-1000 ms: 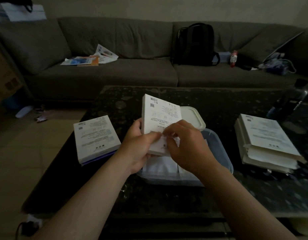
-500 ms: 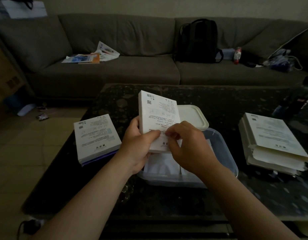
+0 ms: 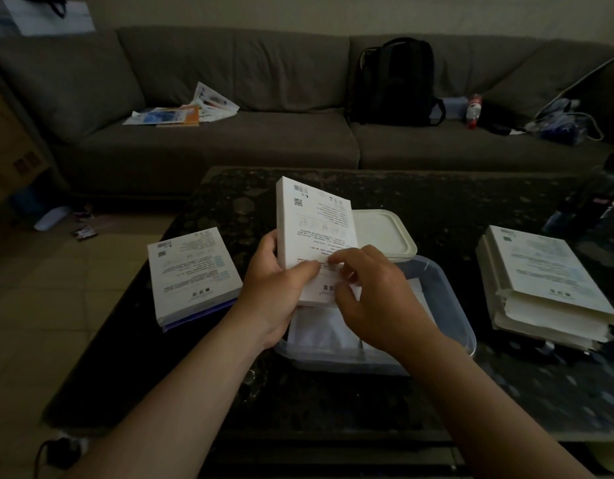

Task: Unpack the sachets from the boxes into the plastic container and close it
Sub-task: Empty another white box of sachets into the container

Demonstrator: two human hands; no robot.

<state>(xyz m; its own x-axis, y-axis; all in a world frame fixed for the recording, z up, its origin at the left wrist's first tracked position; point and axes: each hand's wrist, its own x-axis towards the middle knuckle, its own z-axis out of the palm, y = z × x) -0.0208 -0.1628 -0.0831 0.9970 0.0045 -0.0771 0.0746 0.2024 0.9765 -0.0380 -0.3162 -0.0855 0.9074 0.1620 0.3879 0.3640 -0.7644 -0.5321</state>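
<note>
We see the left hand gripping a white box by its lower left edge, thumb across the printed face and fingers curled behind it. The box stands tilted on end above the plastic container, with its barcode end up. The right hand meets it from the right, with its thumb and forefinger pinching the box near its lower end. We cannot tell whether they hold a flap or only the card.

The container sits open on the dark speckled worktop right beneath both hands, and white sachets lie flat inside it. Its pale lid lies just behind it, partly hidden by the held box. A closed box lies flat to the left, near the worktop's edge. A stack of boxes with loose open flaps lies well to the right.

Beyond the worktop we see a grey sofa carrying scattered papers and a black backpack.
</note>
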